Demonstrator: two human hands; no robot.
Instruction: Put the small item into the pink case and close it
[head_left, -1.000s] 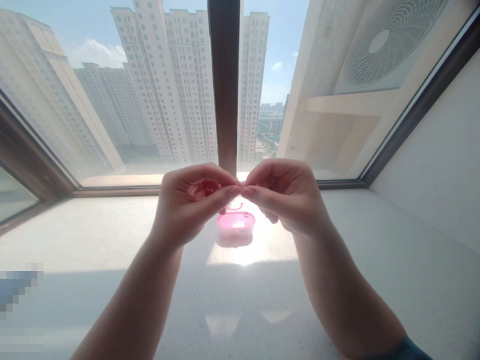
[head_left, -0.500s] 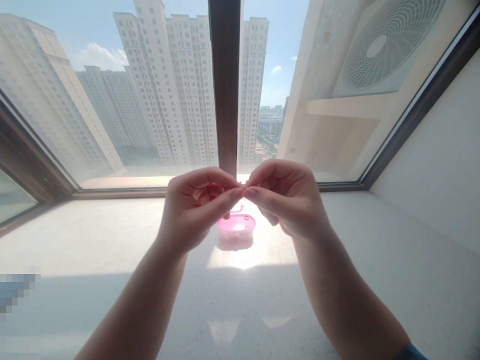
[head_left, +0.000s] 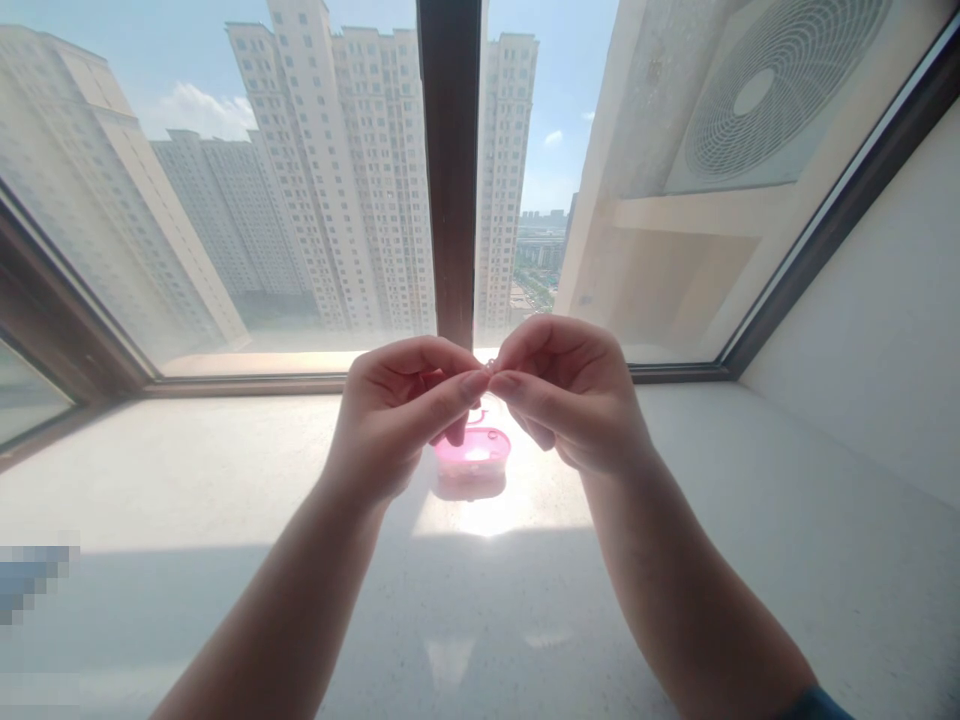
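Pink, oval, translucent container (head_left: 472, 478) sits near the white windowsill's (head_left: 225, 470) far edge. Left hand (head_left: 401, 415) and right hand (head_left: 574, 395) meet, fingertips pinching a tiny pale piece (head_left: 491, 366).

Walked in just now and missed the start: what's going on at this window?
A person's left hand and right hand, fingertips close together above a pale sill, pinch a tiny item, too small and hidden to identify. Beyond their hands, a pink container sits in bright sunlight on the sill, partly hidden by the left hand.
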